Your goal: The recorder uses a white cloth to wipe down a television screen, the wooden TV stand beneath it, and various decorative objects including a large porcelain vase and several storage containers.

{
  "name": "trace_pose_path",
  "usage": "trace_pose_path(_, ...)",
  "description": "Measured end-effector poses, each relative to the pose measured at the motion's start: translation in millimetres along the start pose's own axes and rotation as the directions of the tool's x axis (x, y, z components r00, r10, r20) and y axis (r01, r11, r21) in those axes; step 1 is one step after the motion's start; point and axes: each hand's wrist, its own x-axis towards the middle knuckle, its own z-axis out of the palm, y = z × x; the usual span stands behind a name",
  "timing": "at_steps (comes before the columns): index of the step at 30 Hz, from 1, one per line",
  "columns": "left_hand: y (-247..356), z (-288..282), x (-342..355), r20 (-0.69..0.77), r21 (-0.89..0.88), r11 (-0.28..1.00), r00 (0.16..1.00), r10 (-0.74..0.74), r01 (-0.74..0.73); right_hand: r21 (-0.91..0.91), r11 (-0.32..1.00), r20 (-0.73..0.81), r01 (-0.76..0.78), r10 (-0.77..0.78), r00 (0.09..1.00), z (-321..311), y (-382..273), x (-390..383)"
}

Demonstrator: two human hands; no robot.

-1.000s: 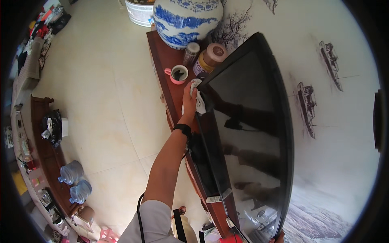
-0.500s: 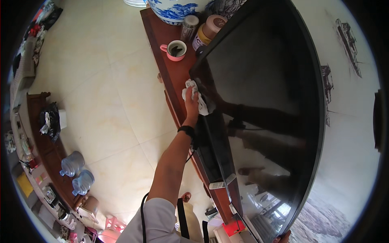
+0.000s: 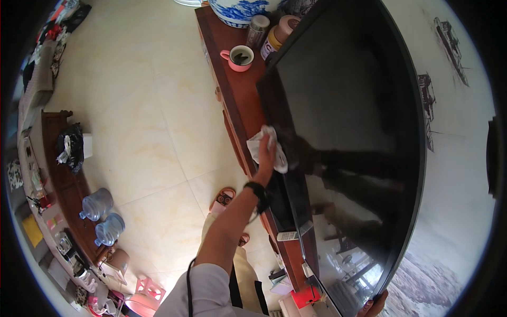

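My left hand (image 3: 268, 154), with a dark band on its wrist, is closed on a white cloth (image 3: 281, 161). The cloth presses against the lower frame of a large black television (image 3: 359, 111), just above the reddish wooden cabinet. Part of the cloth hangs out toward the cabinet's front edge. At the lower right, my right hand (image 3: 374, 306) curls its fingers around the television's near edge; most of that hand is cut off or hidden. Below the screen lies a white remote control (image 3: 288, 235), beside a long black bar (image 3: 282, 203).
On the cabinet (image 3: 232, 87) stand a pink mug (image 3: 240, 59), a grey lidded cup (image 3: 257, 30), a jar with a brown lid (image 3: 280, 37) and a blue-and-white pot (image 3: 240, 11). Two water bottles (image 3: 97, 204) stand on the floor at left. A red item (image 3: 306, 297) lies near the cabinet's close end.
My left hand has drawn the cloth nearer along the television's lower edge. The view has shifted a little, and one sandalled foot now shows more. My right hand stays at the television's edge.
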Motion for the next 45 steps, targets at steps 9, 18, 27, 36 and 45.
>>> trace_pose_path(9, 48.3, 15.4, 140.6, 0.011, -0.087, 0.99, 0.994, 0.11, -0.108, 0.015, 0.995, 0.078, -0.099, 0.098, 0.992, -19.5, -11.9, -0.6)
trace_pose_path(18, -7.0, 14.5, -45.9, 0.046, 0.036, 0.999, 0.999, 0.018, -0.02, 0.074, 0.987, 0.114, -0.14, 0.131, 0.985, -11.2, -1.2, -11.0)
trace_pose_path(27, -21.8, 29.9, -221.2, 0.114, 0.062, 0.995, 0.99, -0.086, 0.079, 0.321, 0.945, 0.003, -0.06, 0.062, 0.998, 1.0, -33.8, 24.1)
trace_pose_path(36, -47.5, 35.6, -330.7, 0.182, 0.037, 0.997, 0.98, -0.078, 0.072, 0.046, 0.975, -0.31, 0.217, -0.193, 0.931, -0.3, 10.9, -61.6)
trace_pose_path(45, -57.5, 45.1, -449.3, 0.284, 0.119, 0.985, 0.946, -0.158, 0.129, -0.066, 0.997, -0.29, -0.051, 0.03, 0.956, -17.2, 100.8, -158.9)
